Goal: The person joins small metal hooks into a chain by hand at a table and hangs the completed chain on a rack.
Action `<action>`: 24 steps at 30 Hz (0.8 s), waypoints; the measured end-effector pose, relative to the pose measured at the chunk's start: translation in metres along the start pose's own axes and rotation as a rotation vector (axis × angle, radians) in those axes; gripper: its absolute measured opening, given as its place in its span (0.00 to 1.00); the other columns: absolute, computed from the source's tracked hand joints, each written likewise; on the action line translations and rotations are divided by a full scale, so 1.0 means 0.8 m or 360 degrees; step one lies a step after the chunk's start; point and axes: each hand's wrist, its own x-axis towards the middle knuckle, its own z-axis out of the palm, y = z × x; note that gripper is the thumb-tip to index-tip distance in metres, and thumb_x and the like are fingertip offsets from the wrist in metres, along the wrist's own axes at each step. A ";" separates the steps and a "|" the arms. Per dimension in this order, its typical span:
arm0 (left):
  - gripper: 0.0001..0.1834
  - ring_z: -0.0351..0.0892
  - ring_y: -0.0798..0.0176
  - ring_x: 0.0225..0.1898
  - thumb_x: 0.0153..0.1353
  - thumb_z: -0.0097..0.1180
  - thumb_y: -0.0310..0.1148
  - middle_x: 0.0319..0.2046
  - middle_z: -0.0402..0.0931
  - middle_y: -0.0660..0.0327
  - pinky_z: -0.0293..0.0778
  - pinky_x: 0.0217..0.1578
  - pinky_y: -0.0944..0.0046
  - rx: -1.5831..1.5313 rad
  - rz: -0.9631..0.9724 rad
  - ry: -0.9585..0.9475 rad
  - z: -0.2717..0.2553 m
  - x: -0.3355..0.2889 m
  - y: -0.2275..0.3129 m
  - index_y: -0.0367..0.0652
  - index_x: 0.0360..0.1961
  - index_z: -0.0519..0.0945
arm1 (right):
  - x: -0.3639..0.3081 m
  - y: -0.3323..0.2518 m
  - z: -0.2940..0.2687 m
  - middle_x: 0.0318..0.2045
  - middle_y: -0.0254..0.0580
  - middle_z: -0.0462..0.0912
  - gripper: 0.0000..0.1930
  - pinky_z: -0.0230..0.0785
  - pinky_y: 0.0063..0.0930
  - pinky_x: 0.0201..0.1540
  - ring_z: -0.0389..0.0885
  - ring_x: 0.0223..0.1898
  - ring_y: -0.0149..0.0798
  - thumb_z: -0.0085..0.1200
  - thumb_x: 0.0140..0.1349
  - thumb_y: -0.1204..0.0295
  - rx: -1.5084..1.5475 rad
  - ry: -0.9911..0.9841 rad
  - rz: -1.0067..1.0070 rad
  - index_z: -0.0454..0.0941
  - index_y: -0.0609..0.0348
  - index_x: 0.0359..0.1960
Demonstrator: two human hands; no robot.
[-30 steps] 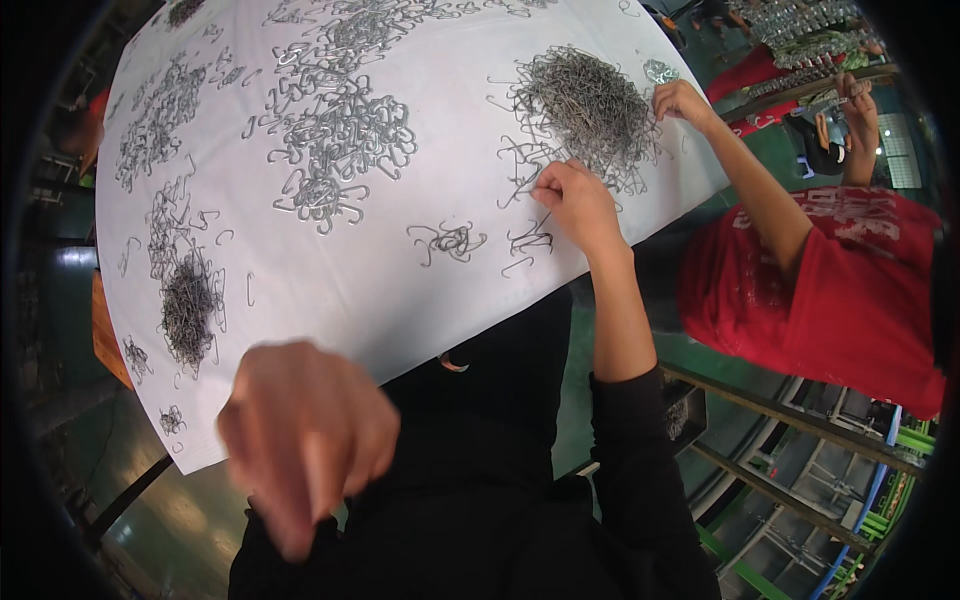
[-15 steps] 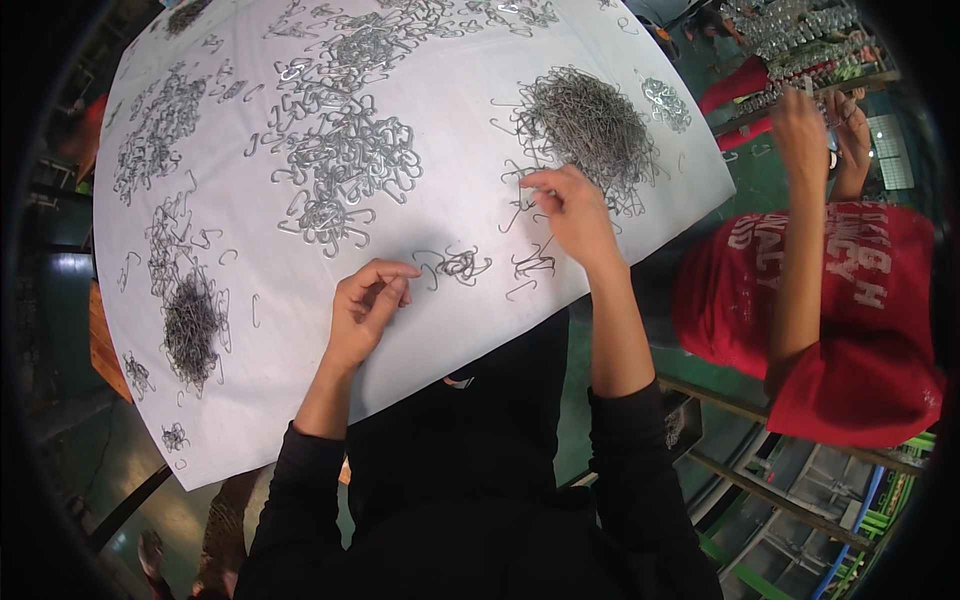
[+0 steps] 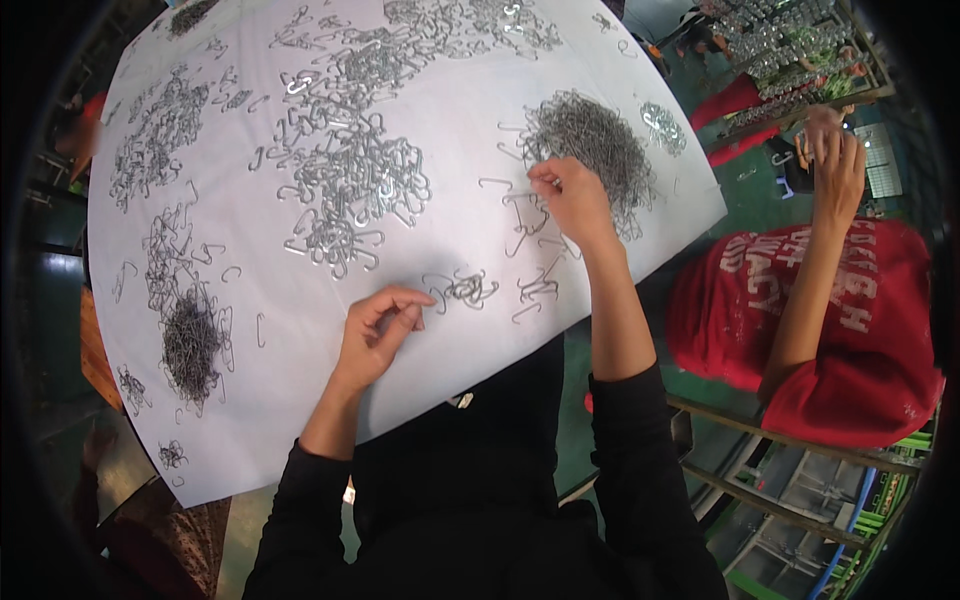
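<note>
Bent wire hooks lie in heaps on a white-covered table (image 3: 290, 400). My right hand (image 3: 582, 208) is at the left edge of a dense dark pile of hooks (image 3: 595, 140). Its thumb and forefinger come together in a pinch; what lies between them is too small to make out. Loose hooks (image 3: 525, 225) lie just below those fingers. My left hand (image 3: 378, 338) rests low over the table, thumb and forefinger slightly apart, other fingers curled. Its forefinger tip is beside a small cluster of hooks (image 3: 470, 288). Another little group (image 3: 538, 288) lies to the right of that cluster.
Shinier hooks (image 3: 355, 170) spread over the table's middle and far side. A second dark pile (image 3: 190, 345) sits at the left. A co-worker in a red shirt (image 3: 800, 300) stands at the right with raised arms, near racks of hanging metal pieces (image 3: 780, 40).
My right hand has shifted away from me, toward the dark pile, its fingertips drawing together. My left hand stays beside the small cluster. The whole view has shifted slightly. The co-worker's arms have moved.
</note>
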 end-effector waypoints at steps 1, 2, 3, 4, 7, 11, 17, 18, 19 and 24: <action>0.08 0.70 0.74 0.28 0.63 0.48 0.24 0.24 0.72 0.66 0.67 0.33 0.72 0.0022 0.0004 -0.0014 0.000 0.001 0.001 0.37 0.38 0.79 | 0.008 -0.002 0.000 0.31 0.41 0.78 0.06 0.69 0.37 0.36 0.78 0.35 0.43 0.55 0.53 0.74 -0.0012 -0.0022 -0.0023 0.81 0.53 0.33; 0.08 0.70 0.73 0.28 0.63 0.48 0.24 0.24 0.72 0.66 0.67 0.33 0.72 -0.0013 -0.0028 -0.0038 0.001 0.001 0.002 0.37 0.38 0.79 | 0.017 -0.003 0.000 0.32 0.41 0.78 0.05 0.69 0.37 0.36 0.78 0.35 0.43 0.55 0.53 0.74 -0.0044 -0.0075 -0.0003 0.80 0.53 0.32; 0.08 0.70 0.73 0.28 0.62 0.48 0.23 0.24 0.72 0.66 0.67 0.33 0.72 -0.0008 -0.0007 -0.0042 0.001 0.000 0.002 0.37 0.38 0.79 | 0.022 -0.005 0.004 0.32 0.41 0.78 0.05 0.69 0.37 0.36 0.78 0.35 0.43 0.56 0.53 0.73 -0.0065 -0.0140 0.0023 0.80 0.53 0.32; 0.08 0.70 0.73 0.28 0.62 0.47 0.23 0.23 0.72 0.66 0.67 0.33 0.72 -0.0003 0.0013 -0.0047 0.000 0.001 0.001 0.37 0.38 0.79 | 0.028 -0.006 0.008 0.33 0.41 0.78 0.04 0.69 0.37 0.37 0.78 0.36 0.43 0.56 0.53 0.73 -0.0087 -0.0203 0.0051 0.79 0.53 0.31; 0.08 0.70 0.74 0.27 0.62 0.47 0.23 0.24 0.72 0.65 0.68 0.32 0.73 -0.0046 0.0049 -0.0061 -0.002 0.004 -0.001 0.37 0.39 0.79 | 0.041 -0.010 0.023 0.34 0.42 0.78 0.05 0.69 0.38 0.38 0.78 0.36 0.45 0.57 0.54 0.71 -0.0284 -0.0401 -0.0125 0.78 0.56 0.31; 0.08 0.70 0.74 0.28 0.62 0.47 0.22 0.25 0.72 0.66 0.67 0.32 0.72 -0.0046 0.0012 -0.0041 -0.001 0.004 -0.003 0.37 0.38 0.79 | 0.024 -0.018 0.020 0.34 0.44 0.78 0.07 0.69 0.38 0.38 0.78 0.35 0.46 0.57 0.54 0.70 -0.0383 -0.0456 -0.0281 0.75 0.59 0.30; 0.08 0.72 0.69 0.28 0.58 0.52 0.21 0.26 0.73 0.63 0.69 0.30 0.69 0.0666 0.0215 0.0253 0.006 0.022 0.003 0.37 0.38 0.79 | -0.029 -0.022 0.009 0.26 0.39 0.79 0.04 0.68 0.26 0.28 0.76 0.25 0.32 0.56 0.55 0.77 0.0684 -0.0407 0.0171 0.75 0.63 0.31; 0.08 0.73 0.67 0.28 0.57 0.53 0.21 0.26 0.74 0.61 0.70 0.30 0.69 0.0912 0.0304 0.0301 0.005 0.033 0.007 0.37 0.39 0.79 | -0.039 -0.028 0.009 0.26 0.38 0.79 0.04 0.67 0.23 0.27 0.75 0.24 0.30 0.56 0.55 0.77 0.0921 -0.0412 0.0273 0.75 0.63 0.32; 0.09 0.74 0.65 0.30 0.55 0.55 0.22 0.27 0.74 0.60 0.71 0.31 0.68 0.1113 0.0415 0.0405 -0.001 0.045 0.009 0.37 0.38 0.79 | -0.048 -0.033 0.010 0.25 0.37 0.79 0.04 0.66 0.21 0.25 0.75 0.24 0.28 0.56 0.56 0.78 0.1160 -0.0415 0.0376 0.76 0.64 0.32; 0.12 0.73 0.54 0.38 0.47 0.63 0.27 0.33 0.76 0.57 0.72 0.36 0.61 0.1866 0.0583 0.0620 -0.017 0.090 0.025 0.39 0.36 0.81 | -0.081 -0.040 0.016 0.28 0.39 0.80 0.06 0.71 0.19 0.29 0.80 0.29 0.30 0.56 0.57 0.77 0.1557 -0.0407 0.0552 0.77 0.67 0.35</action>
